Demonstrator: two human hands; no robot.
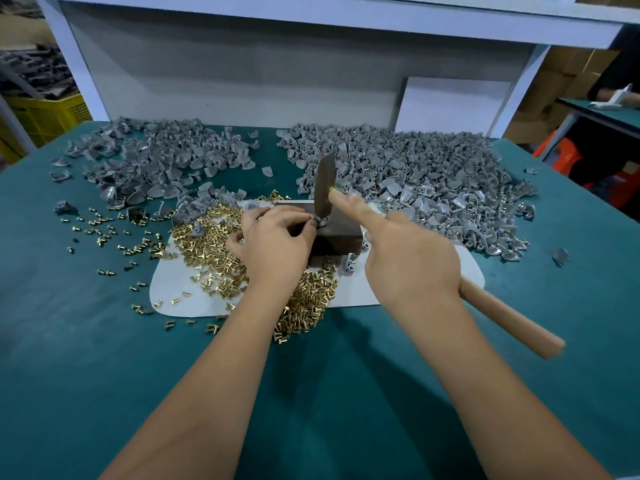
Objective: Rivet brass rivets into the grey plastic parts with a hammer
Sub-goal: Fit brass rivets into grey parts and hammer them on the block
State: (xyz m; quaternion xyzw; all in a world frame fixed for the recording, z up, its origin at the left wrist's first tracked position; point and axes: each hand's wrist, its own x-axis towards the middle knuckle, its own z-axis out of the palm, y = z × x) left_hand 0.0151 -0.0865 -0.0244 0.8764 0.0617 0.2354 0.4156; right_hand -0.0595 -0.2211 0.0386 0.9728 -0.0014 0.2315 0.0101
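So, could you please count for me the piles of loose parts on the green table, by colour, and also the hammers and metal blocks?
Grey plastic parts, piles: 2, left pile and right pile
Brass rivets, piles: 1
Hammer: 1, gripped by the right hand
Dark metal block: 1
Total: 5

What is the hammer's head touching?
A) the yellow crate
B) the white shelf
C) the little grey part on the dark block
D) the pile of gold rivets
C: the hammer head meets the grey part that the left hand pinches on the block.
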